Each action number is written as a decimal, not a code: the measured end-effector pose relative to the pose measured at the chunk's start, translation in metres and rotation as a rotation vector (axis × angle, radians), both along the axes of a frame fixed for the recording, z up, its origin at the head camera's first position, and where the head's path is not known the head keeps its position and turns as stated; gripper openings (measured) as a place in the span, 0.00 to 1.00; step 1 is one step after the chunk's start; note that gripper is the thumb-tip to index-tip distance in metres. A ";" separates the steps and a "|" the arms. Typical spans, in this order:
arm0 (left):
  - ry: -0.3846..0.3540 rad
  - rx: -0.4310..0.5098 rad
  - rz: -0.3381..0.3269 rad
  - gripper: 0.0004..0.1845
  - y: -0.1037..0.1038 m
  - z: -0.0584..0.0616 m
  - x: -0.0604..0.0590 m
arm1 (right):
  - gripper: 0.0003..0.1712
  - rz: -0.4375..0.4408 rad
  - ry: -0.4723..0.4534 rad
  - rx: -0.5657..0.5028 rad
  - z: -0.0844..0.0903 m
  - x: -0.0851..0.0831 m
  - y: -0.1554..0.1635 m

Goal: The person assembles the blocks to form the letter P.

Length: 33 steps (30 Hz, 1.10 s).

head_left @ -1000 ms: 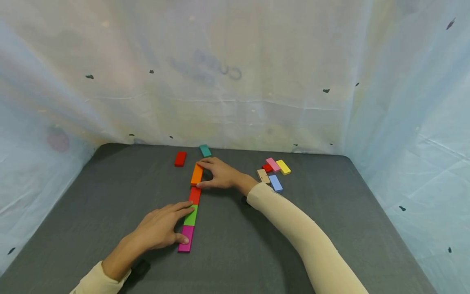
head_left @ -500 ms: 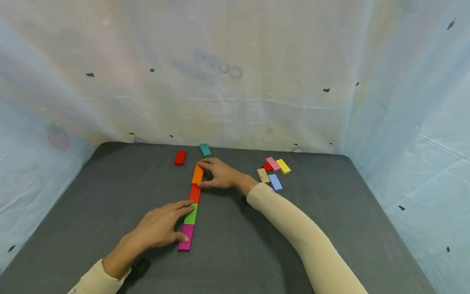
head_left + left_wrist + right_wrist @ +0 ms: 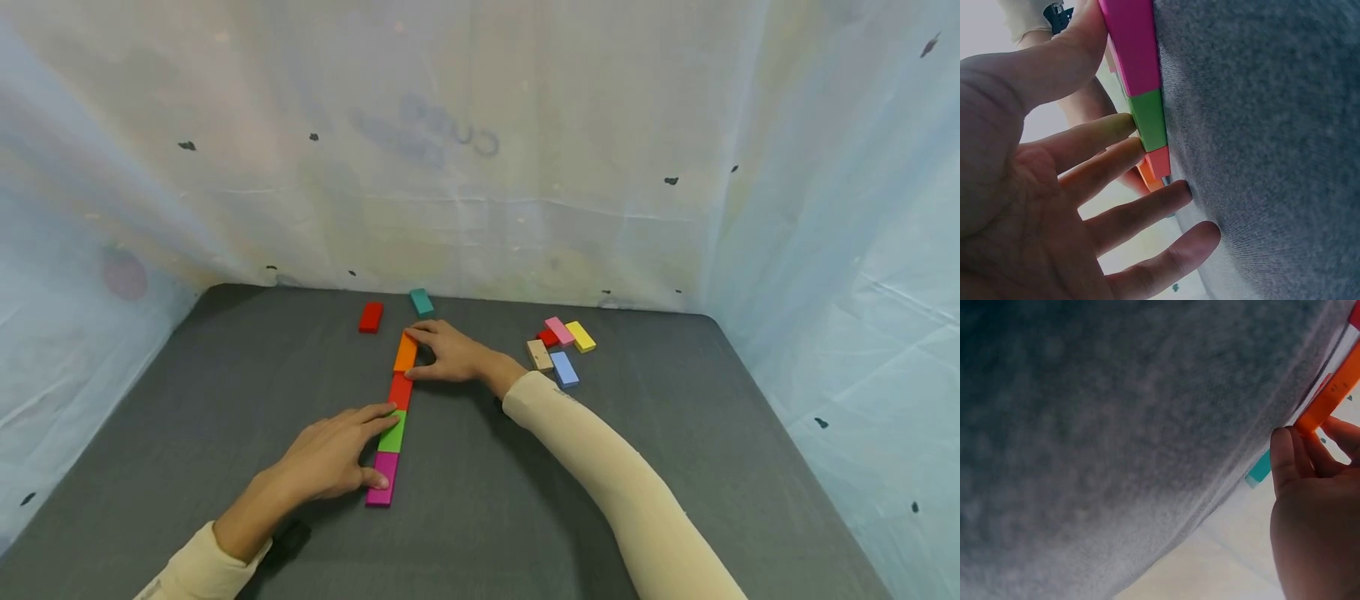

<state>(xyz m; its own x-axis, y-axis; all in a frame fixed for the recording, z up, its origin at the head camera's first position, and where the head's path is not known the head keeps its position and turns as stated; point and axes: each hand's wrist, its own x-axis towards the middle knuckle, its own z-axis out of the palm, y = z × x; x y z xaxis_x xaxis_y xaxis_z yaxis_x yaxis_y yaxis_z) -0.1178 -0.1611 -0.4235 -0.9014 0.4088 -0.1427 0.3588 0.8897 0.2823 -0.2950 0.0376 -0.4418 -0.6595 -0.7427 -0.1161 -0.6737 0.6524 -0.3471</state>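
A row of flat blocks lies on the dark table, with a magenta block (image 3: 382, 482) nearest, then a green block (image 3: 392, 433), a red block (image 3: 401, 392) and an orange block (image 3: 406, 353) at the far end. My right hand (image 3: 453, 354) pinches the orange block between thumb and fingers at its two ends; the right wrist view shows this orange block (image 3: 1329, 400) at my fingertips. Along the left side, my left hand (image 3: 326, 458) has its fingers spread, thumb touching the magenta block and fingertips at the green one. In the left wrist view these fingers (image 3: 1129, 219) look fairly straight.
Beyond the row lie another red block (image 3: 371, 317) and a teal block (image 3: 422, 302). To the right is a loose group: tan (image 3: 538, 356), blue (image 3: 565, 369), pink (image 3: 558, 331), yellow (image 3: 581, 337) and a partly covered red block (image 3: 548, 337). Pale sheeting (image 3: 480, 250) surrounds the table.
The head view has shifted slightly. Both hands keep nearly the same places on the row, the right still on the orange block; the other blocks stay put.
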 end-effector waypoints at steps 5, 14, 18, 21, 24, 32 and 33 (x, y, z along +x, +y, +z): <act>0.000 0.001 -0.002 0.46 -0.001 0.000 0.001 | 0.48 0.002 -0.010 0.003 0.000 0.001 -0.001; -0.018 0.005 0.010 0.47 -0.001 -0.003 0.001 | 0.48 -0.001 -0.034 0.016 -0.001 0.000 -0.002; -0.008 0.001 0.003 0.47 -0.002 -0.001 0.000 | 0.48 -0.012 -0.050 0.005 0.002 -0.001 -0.002; -0.003 -0.004 0.001 0.47 -0.002 0.001 -0.001 | 0.47 -0.024 -0.049 -0.011 0.003 -0.002 -0.001; -0.014 -0.009 0.001 0.47 -0.002 0.004 0.000 | 0.47 -0.025 -0.057 -0.016 0.002 -0.002 -0.001; -0.029 0.011 0.015 0.46 0.000 0.002 0.001 | 0.47 -0.030 -0.095 -0.045 0.001 0.000 0.000; -0.029 0.010 0.015 0.46 0.000 0.002 0.001 | 0.47 -0.029 -0.098 -0.050 0.001 -0.001 0.000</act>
<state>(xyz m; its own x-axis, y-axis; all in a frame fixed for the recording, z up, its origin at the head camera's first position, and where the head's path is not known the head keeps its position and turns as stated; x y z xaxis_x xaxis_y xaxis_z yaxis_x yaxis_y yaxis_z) -0.1167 -0.1614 -0.4214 -0.9031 0.3965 -0.1651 0.3366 0.8921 0.3015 -0.2958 0.0376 -0.4411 -0.6684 -0.7298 -0.1438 -0.6159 0.6514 -0.4431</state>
